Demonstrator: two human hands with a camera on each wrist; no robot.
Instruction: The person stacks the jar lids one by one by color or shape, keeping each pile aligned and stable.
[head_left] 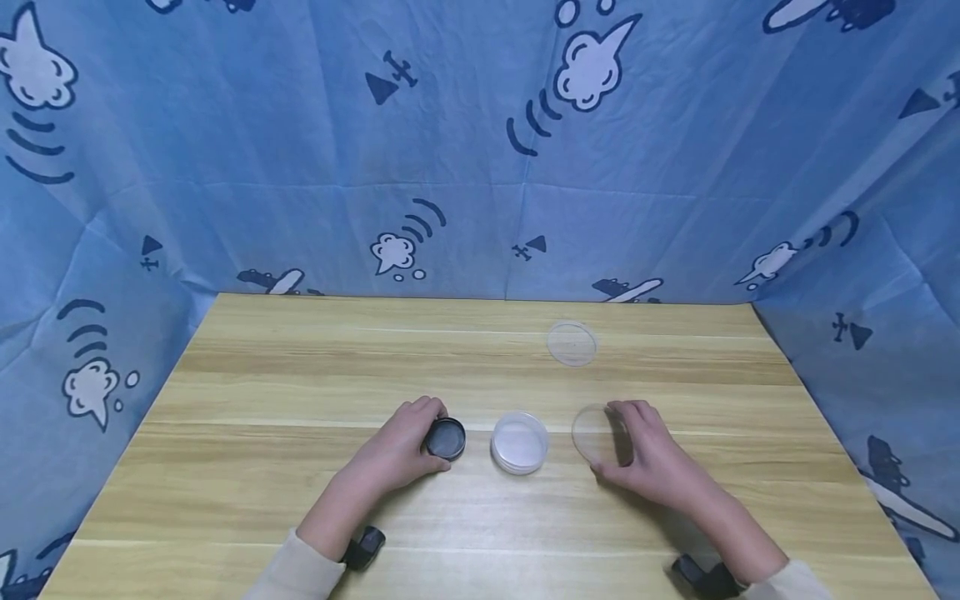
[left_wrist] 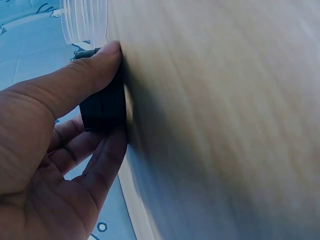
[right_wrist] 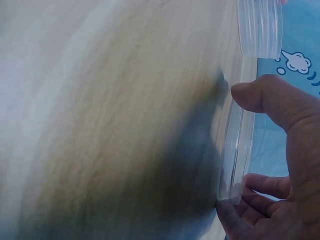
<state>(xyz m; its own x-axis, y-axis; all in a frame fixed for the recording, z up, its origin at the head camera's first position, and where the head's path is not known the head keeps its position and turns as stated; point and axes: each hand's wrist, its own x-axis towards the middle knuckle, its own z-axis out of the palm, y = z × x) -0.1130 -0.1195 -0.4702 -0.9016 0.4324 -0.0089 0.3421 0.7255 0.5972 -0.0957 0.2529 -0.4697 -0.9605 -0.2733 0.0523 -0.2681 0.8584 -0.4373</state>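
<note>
My left hand [head_left: 402, 446] grips a small black round container [head_left: 446, 439] between thumb and fingers, low at the table; in the left wrist view its dark side wall [left_wrist: 104, 107] shows between them. To its right, apart from both hands, stands a short stack of clear round dishes [head_left: 519, 443], seen edge-on as clear layered walls [right_wrist: 260, 30] in the right wrist view. My right hand [head_left: 651, 454] holds a shallow clear round dish [head_left: 594, 437] by its edge, thumb on the near side and fingers on the far side. The dish lies at the tabletop.
Another flat clear disc [head_left: 572, 343] lies farther back on the wooden table [head_left: 337, 358], right of the middle. Blue patterned cloth [head_left: 465, 150] hangs behind the table and along both sides. Each wrist bears a small black device.
</note>
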